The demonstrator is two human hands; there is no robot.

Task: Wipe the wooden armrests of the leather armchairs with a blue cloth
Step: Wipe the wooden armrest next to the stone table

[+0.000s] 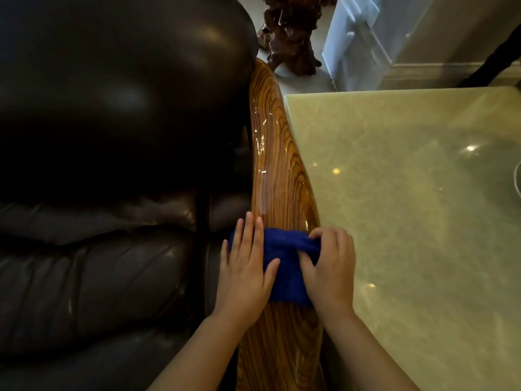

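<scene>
A glossy wooden armrest [277,170] with dark grain stripes runs up the middle of the head view, along the right side of a dark leather armchair [112,136]. A blue cloth [284,266] lies across the armrest near its front. My left hand [245,269] rests flat on the cloth's left part, fingers spread and pointing away from me. My right hand [329,266] grips the cloth's right edge, its fingers curled over a bunched fold. Wet streaks shine on the armrest beyond the cloth.
A pale green stone tabletop [408,207] stands close against the armrest's right side. Behind it are a carved dark wood root piece [290,35] on the floor and a white panel [352,43] leaning by the wall.
</scene>
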